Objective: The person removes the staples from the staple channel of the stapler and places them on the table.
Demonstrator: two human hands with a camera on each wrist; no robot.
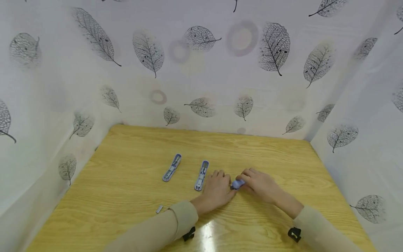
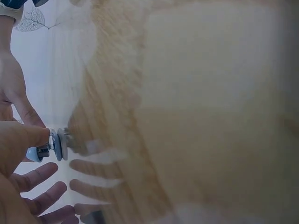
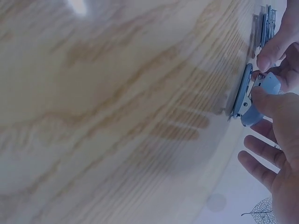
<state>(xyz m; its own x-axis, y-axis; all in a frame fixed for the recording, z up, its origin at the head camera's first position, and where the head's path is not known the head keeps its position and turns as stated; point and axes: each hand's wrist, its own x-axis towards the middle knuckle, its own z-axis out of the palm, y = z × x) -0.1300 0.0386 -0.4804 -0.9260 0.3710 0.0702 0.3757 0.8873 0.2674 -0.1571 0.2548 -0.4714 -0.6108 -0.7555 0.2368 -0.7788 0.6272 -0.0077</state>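
A blue stapler (image 1: 238,184) is held low over the table between both hands. My right hand (image 1: 259,185) grips its blue upper part; in the right wrist view, the thumb (image 3: 264,100) lies on the stapler (image 3: 270,86) while the other fingers are spread. At its other end, my left hand (image 1: 217,189) pinches the stapler with thumb and forefinger. The left wrist view shows the left thumb (image 2: 35,135) against the metal part, the remaining fingers loose. The stapler's top and base stand apart. Part of it is hidden behind the fingers.
Two more staplers, a left one (image 1: 171,168) and a nearer one (image 1: 201,175) beside the left hand, lie spread on the wooden table (image 1: 126,189). A small grey staple strip (image 1: 159,209) lies near the left sleeve. Leaf-printed curtains (image 1: 201,73) surround the table.
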